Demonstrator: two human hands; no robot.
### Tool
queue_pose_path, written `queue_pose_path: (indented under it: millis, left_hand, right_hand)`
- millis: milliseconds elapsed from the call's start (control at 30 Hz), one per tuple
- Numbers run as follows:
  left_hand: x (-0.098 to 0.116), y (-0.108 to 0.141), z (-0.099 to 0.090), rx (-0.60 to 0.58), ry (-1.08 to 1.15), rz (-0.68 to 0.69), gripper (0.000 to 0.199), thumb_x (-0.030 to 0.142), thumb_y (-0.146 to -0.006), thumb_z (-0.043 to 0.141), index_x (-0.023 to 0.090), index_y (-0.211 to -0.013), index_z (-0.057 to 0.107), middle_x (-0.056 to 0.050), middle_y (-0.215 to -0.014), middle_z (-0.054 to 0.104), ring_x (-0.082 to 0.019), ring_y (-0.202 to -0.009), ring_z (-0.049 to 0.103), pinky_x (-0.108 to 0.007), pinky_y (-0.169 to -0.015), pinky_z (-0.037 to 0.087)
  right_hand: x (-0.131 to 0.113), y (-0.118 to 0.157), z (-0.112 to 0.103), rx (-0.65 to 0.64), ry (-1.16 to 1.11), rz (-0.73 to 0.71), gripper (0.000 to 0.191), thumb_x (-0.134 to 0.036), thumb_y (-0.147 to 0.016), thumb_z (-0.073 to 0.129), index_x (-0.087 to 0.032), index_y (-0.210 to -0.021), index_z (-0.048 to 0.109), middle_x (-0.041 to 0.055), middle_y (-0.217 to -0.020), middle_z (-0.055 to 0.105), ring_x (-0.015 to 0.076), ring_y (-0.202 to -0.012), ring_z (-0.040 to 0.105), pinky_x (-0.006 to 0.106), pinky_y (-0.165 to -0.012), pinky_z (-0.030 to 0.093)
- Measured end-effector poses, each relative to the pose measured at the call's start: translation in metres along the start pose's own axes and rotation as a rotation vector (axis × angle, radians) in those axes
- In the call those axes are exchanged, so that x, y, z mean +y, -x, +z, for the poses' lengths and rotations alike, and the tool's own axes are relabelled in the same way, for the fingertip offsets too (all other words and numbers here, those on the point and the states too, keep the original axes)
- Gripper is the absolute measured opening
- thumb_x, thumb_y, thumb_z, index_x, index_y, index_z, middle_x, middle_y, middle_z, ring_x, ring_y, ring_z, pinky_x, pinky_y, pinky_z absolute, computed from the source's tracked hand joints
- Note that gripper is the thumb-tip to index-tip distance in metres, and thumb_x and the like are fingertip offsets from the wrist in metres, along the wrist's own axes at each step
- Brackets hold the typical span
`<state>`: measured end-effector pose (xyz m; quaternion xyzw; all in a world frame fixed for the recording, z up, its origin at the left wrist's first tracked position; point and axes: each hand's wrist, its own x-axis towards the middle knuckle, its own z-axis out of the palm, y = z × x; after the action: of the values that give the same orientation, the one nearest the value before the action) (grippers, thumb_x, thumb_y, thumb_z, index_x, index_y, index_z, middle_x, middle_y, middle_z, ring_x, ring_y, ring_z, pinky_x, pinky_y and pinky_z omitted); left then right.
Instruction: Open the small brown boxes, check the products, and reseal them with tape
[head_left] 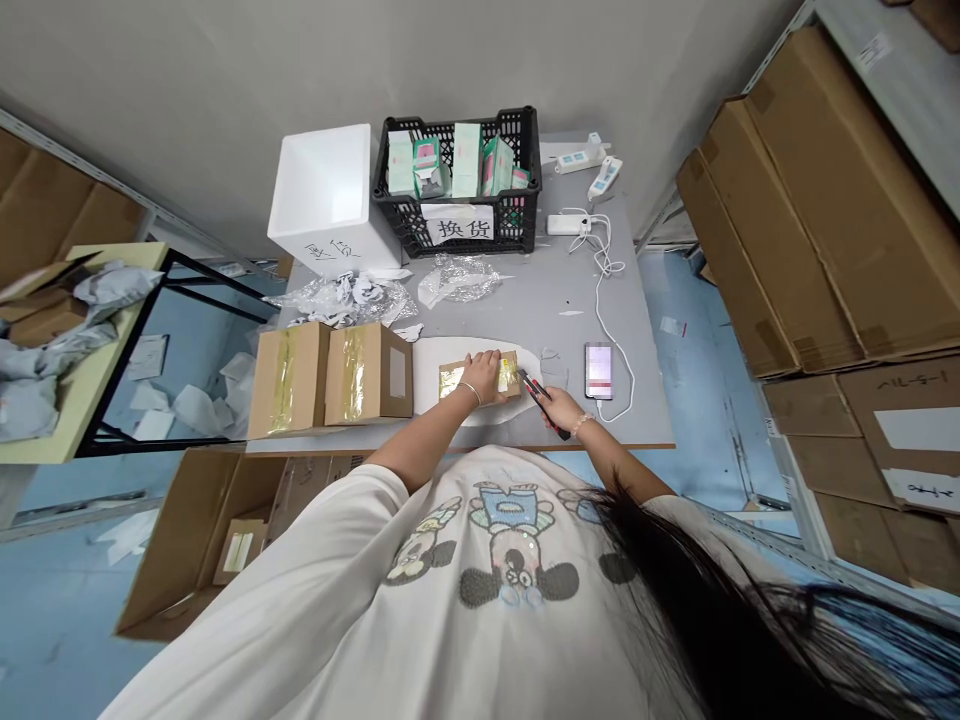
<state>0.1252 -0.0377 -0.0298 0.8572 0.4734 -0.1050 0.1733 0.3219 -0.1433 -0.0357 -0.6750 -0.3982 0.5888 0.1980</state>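
Note:
A small cardboard box sealed with shiny yellowish tape lies near the front of the grey table. My left hand rests on top of it, fingers spread over the tape and pressing it down. In my right hand is a black utility knife, its tip at the box's right end. Whether the blade touches the tape is too small to tell. Beneath the box is a white sheet. To the right lies a lit phone on a white charging cable.
Two taped cartons stand at the left front. Behind are a white foam bin and a black crate of green-white boxes. Crumpled plastic wrap lies mid-table, power strips back right. An open carton sits below left.

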Motion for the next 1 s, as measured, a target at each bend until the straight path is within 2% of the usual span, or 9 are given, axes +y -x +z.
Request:
queue_pose_path:
  millis: [233, 333, 433, 567, 767, 900, 1000]
  left_hand:
    - [0.001, 0.001, 0.001, 0.001, -0.014, 0.028, 0.120, 0.058, -0.057, 0.078, 0.011, -0.151, 0.020, -0.022, -0.147, 0.038, -0.039, -0.135, 0.036, -0.056, -0.117, 0.017]
    - [0.000, 0.002, 0.000, -0.007, -0.017, 0.048, 0.120, 0.057, -0.057, 0.078, 0.011, -0.151, 0.020, -0.022, -0.148, 0.037, -0.038, -0.135, 0.035, -0.054, -0.117, 0.017]
    - [-0.001, 0.003, 0.000, -0.008, -0.011, 0.052, 0.119, 0.057, -0.058, 0.077, 0.012, -0.152, 0.020, -0.022, -0.150, 0.036, -0.038, -0.136, 0.034, -0.053, -0.117, 0.016]
    - [-0.001, 0.004, 0.001, 0.005, -0.009, 0.052, 0.119, 0.058, -0.058, 0.076, 0.012, -0.152, 0.019, -0.022, -0.150, 0.035, -0.038, -0.137, 0.032, -0.054, -0.118, 0.013]
    - [0.000, 0.005, 0.000, 0.002, -0.010, 0.053, 0.121, 0.058, -0.058, 0.077, 0.010, -0.152, 0.017, -0.022, -0.150, 0.035, -0.039, -0.138, 0.031, -0.055, -0.118, 0.012]
    - [0.000, 0.004, 0.003, 0.021, 0.002, 0.057, 0.120, 0.057, -0.058, 0.077, 0.011, -0.152, 0.019, -0.022, -0.150, 0.035, -0.039, -0.136, 0.033, -0.056, -0.118, 0.010]
    - [-0.001, 0.003, 0.006, 0.020, 0.002, 0.062, 0.120, 0.056, -0.059, 0.077, 0.010, -0.153, 0.018, -0.023, -0.149, 0.036, -0.040, -0.137, 0.032, -0.057, -0.118, 0.010]
  right_hand:
    - [0.016, 0.018, 0.003, -0.082, 0.100, -0.003, 0.017, -0.035, -0.095, 0.052, -0.020, -0.086, 0.053, -0.0059, -0.050, 0.053, 0.0100, -0.035, 0.048, 0.019, -0.036, 0.032]
    - [0.021, 0.026, -0.001, 0.000, 0.107, -0.022, 0.017, -0.036, -0.094, 0.053, -0.020, -0.090, 0.057, -0.0050, -0.054, 0.057, 0.0101, -0.038, 0.051, 0.019, -0.038, 0.036]
    - [0.022, 0.028, -0.007, 0.128, 0.010, -0.010, 0.020, -0.038, -0.096, 0.049, -0.020, -0.093, 0.057, -0.0044, -0.057, 0.059, 0.0098, -0.040, 0.054, 0.019, -0.041, 0.040]
    - [0.011, 0.014, -0.006, 0.125, -0.081, -0.012, 0.020, -0.037, -0.097, 0.049, -0.020, -0.090, 0.055, -0.0047, -0.055, 0.056, 0.0088, -0.039, 0.052, 0.018, -0.039, 0.039]
    - [-0.006, -0.015, 0.009, 0.098, -0.164, 0.001, 0.020, -0.038, -0.097, 0.050, -0.020, -0.088, 0.053, -0.0050, -0.054, 0.055, 0.0088, -0.039, 0.052, 0.018, -0.039, 0.038]
    - [-0.004, -0.016, 0.011, 0.075, -0.209, -0.017, 0.019, -0.037, -0.098, 0.048, -0.020, -0.088, 0.051, -0.0057, -0.054, 0.055, 0.0090, -0.038, 0.052, 0.018, -0.040, 0.039]
    - [0.000, -0.010, 0.011, 0.013, -0.152, -0.040, 0.020, -0.037, -0.097, 0.049, -0.020, -0.087, 0.052, -0.0056, -0.053, 0.054, 0.0092, -0.038, 0.052, 0.018, -0.039, 0.038]
